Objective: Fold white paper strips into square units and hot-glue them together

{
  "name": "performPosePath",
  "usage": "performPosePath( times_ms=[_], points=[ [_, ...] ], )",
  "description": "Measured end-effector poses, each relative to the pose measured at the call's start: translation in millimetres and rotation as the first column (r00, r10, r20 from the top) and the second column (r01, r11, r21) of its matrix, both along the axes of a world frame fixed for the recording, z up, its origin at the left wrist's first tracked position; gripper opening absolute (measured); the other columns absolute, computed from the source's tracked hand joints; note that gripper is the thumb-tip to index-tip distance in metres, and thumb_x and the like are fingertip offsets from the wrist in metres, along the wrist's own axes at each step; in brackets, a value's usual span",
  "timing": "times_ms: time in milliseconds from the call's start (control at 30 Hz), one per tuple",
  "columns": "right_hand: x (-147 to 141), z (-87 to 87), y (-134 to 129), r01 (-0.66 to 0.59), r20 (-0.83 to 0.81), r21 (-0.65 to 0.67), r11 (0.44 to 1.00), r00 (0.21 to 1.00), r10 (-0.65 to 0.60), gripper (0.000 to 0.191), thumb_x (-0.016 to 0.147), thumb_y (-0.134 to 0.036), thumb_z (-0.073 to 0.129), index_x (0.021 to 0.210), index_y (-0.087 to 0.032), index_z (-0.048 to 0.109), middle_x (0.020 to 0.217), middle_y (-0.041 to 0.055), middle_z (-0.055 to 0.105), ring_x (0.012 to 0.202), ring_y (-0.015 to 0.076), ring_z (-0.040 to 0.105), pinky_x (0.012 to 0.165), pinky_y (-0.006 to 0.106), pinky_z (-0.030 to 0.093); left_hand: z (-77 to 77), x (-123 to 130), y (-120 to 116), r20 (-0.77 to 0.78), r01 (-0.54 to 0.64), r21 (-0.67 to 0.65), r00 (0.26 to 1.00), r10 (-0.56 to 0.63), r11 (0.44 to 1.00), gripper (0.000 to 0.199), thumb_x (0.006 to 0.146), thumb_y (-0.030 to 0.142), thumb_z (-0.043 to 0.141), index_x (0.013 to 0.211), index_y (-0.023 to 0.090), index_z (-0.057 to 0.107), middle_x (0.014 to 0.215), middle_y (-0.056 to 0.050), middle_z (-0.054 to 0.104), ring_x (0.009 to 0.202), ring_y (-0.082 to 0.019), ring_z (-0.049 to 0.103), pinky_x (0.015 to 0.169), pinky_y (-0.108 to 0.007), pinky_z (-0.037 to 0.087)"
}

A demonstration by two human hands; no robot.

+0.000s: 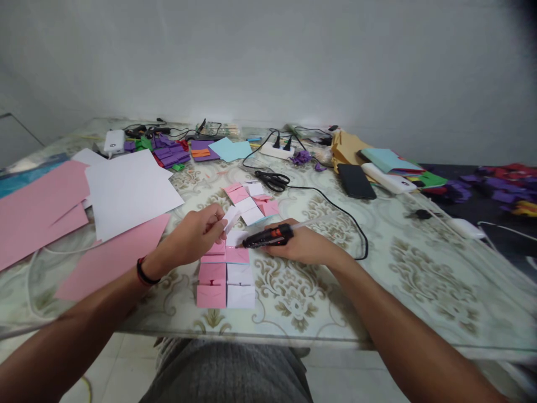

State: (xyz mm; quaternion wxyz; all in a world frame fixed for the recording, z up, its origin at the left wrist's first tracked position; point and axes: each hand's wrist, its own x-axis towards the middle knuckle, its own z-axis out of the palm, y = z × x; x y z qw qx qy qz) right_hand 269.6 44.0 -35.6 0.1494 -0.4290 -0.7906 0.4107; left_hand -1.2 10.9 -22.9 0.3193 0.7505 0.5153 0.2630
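Left hand: the left hand (200, 234) is over the paper block; fingers narrow, pinching a small white paper piece (232, 216).
White piece: tilted up from the worktop; whether it is joined to the block below, cannot tell.
Right hand: the right hand (308, 245) has its fingers wrapped around a black glue gun (271, 236).
Glue gun: nozzle points left, at the upper part of the block; contact cannot be told. A translucent glue stick (316, 221) juts from its rear.
Paper block: the folded pink and white paper block (240, 274) lies on the worktop (419, 263) near its front edge, below both hands.
Second group: another pink and white folded group (249, 210) lies just beyond the glue gun.
Cord: bundled loops of black cord (272, 181) lie behind that group.
Left side: a large white sheet (132, 187) overlaps pink sheets (39, 210).
Back: purple folded papers (170, 154), light blue paper (230, 149), white power strip (277, 150).
Right side: black phone (356, 181) beside tan paper (346, 146).
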Motion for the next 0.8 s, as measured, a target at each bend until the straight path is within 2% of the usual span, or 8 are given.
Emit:
performPosePath(
  times_ms=[300,567,800],
  points=[
    [8.8,-3.2,6.1,-0.008,0.074,0.011,1.0,0.997,0.007,0.021,0.078,-0.036,0.073,0.09,-0.02,0.078,0.071,-0.0014,0.071,0.063,0.0153,0.059,0.059,0.026,0.045,1.9,0.8,-1.1,-0.016,-0.009,0.0,1.0,0.009,1.0,0.015,0.102,0.032,0.047,0.09,0.023,0.049,0.074,0.002,0.076,0.071,-0.019,0.075,0.067,-0.029,0.051],
    [14.5,7.7,6.0,-0.017,0.142,-0.018,1.0,0.99,0.019,0.019,0.078,-0.038,0.072,0.082,-0.02,0.077,0.069,-0.0019,0.068,0.06,0.0142,0.054,0.06,0.025,0.045,2.5,1.9,-0.4,-0.013,-0.017,-0.01,1.0,0.017,1.0,0.015,0.102,0.033,0.047,0.09,0.024,0.048,0.074,0.003,0.076,0.07,-0.018,0.073,0.066,-0.028,0.05],
    [18.3,9.4,6.7,0.012,0.151,-0.037,0.999,0.988,-0.006,0.019,0.075,-0.038,0.074,0.082,-0.02,0.077,0.068,-0.0019,0.067,0.06,0.0147,0.054,0.058,0.025,0.043,4.3,1.6,-0.8,-0.032,-0.023,-0.006,0.999,0.023,1.0,0.015,0.102,0.032,0.048,0.09,0.024,0.05,0.073,0.004,0.076,0.068,-0.017,0.072,0.066,-0.027,0.049]
  ],
)
